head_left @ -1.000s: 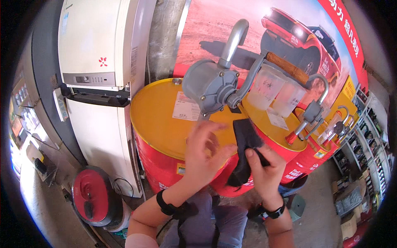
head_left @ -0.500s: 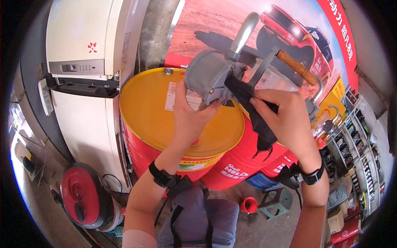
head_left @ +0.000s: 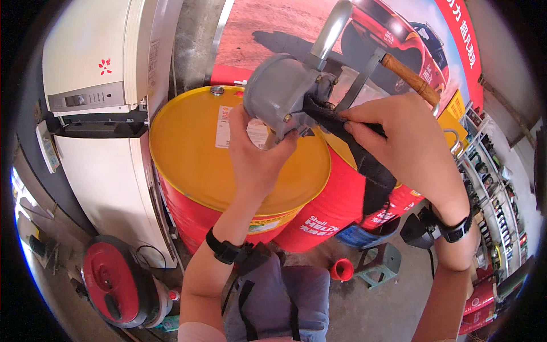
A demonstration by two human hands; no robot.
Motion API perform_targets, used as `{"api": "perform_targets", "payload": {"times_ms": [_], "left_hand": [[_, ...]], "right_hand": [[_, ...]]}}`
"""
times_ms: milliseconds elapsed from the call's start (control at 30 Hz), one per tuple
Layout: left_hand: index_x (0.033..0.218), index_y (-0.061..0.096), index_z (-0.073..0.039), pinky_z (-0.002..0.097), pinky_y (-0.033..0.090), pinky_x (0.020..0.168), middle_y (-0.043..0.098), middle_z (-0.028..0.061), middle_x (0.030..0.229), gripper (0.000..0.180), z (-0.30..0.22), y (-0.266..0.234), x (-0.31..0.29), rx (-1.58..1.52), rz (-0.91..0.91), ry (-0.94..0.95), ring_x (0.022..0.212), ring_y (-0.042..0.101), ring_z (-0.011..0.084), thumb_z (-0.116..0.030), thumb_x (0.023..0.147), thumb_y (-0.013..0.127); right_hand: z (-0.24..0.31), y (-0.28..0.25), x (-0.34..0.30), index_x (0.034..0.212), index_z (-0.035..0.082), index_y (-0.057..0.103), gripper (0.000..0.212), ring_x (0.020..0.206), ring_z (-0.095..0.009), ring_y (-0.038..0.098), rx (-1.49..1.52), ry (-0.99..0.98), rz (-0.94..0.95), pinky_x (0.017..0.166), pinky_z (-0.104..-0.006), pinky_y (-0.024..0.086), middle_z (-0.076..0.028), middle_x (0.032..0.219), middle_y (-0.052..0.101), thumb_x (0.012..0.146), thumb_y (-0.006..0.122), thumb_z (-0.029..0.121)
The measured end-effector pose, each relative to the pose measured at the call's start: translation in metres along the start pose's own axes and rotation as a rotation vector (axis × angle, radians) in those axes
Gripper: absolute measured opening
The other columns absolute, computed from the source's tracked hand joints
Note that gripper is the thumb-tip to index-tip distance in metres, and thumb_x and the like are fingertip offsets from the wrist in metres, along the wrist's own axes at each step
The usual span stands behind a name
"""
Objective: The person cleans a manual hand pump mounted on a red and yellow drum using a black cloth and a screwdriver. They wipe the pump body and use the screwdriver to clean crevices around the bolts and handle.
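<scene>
A grey metal hand-crank drum pump (head_left: 272, 94) stands above the drums, with a shiny bent spout (head_left: 332, 31) on top and a wooden crank handle (head_left: 413, 78) to its right. My left hand (head_left: 253, 154) grips the lower part of the pump's round body, thumb and fingers spread around it. In my right hand (head_left: 407, 139) a frayed black cloth (head_left: 364, 159) is pinched between thumb and fingers. The cloth's upper end lies against the pump's bolted face; its long tail hangs below my hand. My right palm's inner side is hidden.
Beneath my left hand is a red drum with a yellow top (head_left: 194, 165); more red drums (head_left: 313, 225) stand beside it. A white cabinet-like appliance (head_left: 102, 176) is at the left, a red-lidded machine (head_left: 111, 279) below. A green stool (head_left: 379, 268) and red funnel (head_left: 342, 269) sit on the floor.
The whole view has shifted slightly. My right hand has drawn a little rightward from the pump, with the cloth stretched longer. My left hand keeps its hold.
</scene>
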State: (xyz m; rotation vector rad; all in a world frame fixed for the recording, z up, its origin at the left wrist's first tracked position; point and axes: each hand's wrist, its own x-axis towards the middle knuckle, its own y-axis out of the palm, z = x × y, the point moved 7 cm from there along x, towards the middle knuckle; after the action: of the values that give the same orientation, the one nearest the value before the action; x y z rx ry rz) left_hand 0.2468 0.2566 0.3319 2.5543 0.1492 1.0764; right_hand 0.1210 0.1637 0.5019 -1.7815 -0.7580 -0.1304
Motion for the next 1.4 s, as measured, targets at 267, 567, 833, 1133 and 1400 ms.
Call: {"api": "perform_targets", "payload": {"times_ms": [267, 567, 833, 1133, 1400], "left_hand": [[0.124, 0.051, -0.001, 0.0393, 0.043, 0.101, 0.060, 0.0131, 0.117, 0.064, 0.000, 0.000, 0.002, 0.070, -0.015, 0.033, 0.114, 0.057, 0.0259, -0.012, 0.071, 0.087], [0.127, 0.050, -0.003, 0.0371, 0.041, 0.105, 0.060, 0.0103, 0.123, 0.062, -0.008, 0.000, 0.001, 0.004, 0.050, -0.055, 0.119, 0.056, 0.0225, -0.004, 0.074, 0.083], [0.128, 0.049, -0.004, 0.0372, 0.040, 0.106, 0.060, 0.0103, 0.123, 0.063, -0.002, 0.000, 0.001, 0.015, 0.028, -0.020, 0.121, 0.055, 0.0231, -0.003, 0.074, 0.082], [0.123, 0.050, -0.003, 0.0366, 0.042, 0.102, 0.060, 0.0109, 0.118, 0.060, -0.004, 0.000, 0.001, 0.008, 0.021, 0.010, 0.116, 0.057, 0.0230, -0.005, 0.073, 0.082], [0.126, 0.051, -0.005, 0.0369, 0.038, 0.108, 0.059, 0.0089, 0.125, 0.059, -0.005, 0.000, 0.000, 0.017, 0.037, -0.059, 0.123, 0.054, 0.0226, -0.001, 0.075, 0.080]], "right_hand": [[-0.022, 0.021, -0.016, 0.095, -0.006, 0.069, 0.016, 0.060, -0.020, 0.057, 0.380, 0.064, -0.025, 0.060, -0.0342, 0.045, -0.019, 0.071, 0.063, 0.089, 0.069, 0.009], [-0.018, -0.004, -0.016, 0.097, -0.005, 0.070, 0.017, 0.064, -0.028, 0.061, 0.311, -0.070, -0.143, 0.064, -0.0347, 0.048, -0.021, 0.076, 0.065, 0.089, 0.069, 0.009], [-0.024, -0.004, -0.015, 0.097, -0.005, 0.071, 0.017, 0.069, -0.027, 0.068, 0.315, -0.002, -0.045, 0.065, -0.0359, 0.050, -0.021, 0.078, 0.068, 0.089, 0.069, 0.010], [0.005, 0.009, -0.012, 0.094, 0.005, 0.075, 0.014, 0.072, -0.038, 0.066, -0.315, -0.007, 0.014, 0.066, -0.0446, 0.052, -0.018, 0.077, 0.067, 0.085, 0.068, 0.014], [-0.016, 0.003, -0.020, 0.099, 0.005, 0.076, 0.017, 0.071, -0.037, 0.066, 0.076, 0.036, -0.068, 0.064, -0.0434, 0.051, -0.019, 0.078, 0.067, 0.086, 0.068, 0.010]]}}
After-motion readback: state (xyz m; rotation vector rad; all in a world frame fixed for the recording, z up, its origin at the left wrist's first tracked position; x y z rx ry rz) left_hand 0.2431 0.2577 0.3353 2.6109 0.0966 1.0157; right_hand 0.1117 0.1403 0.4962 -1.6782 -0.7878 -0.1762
